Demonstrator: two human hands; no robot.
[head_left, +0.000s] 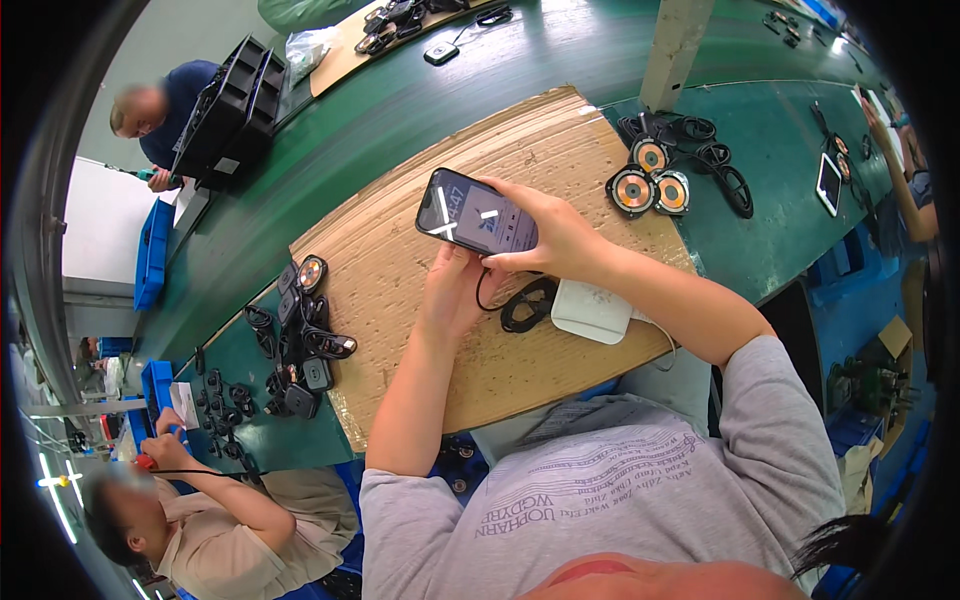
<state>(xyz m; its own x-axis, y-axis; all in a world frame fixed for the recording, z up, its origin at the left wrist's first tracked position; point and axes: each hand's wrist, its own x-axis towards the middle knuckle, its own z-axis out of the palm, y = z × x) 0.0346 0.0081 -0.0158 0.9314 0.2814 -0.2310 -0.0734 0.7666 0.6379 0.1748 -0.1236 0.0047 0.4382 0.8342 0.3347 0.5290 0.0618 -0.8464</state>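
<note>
Black cable [528,305], white box [590,312] near phone [478,213]

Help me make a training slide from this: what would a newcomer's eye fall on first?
The lit phone likely draws it first: the right hand holds it above the cardboard, the left hand at the phone's near edge. Next come three round speakers with copper-coloured centres, clustered at the cardboard's right edge, and black parts jumbled by its left edge.
</note>
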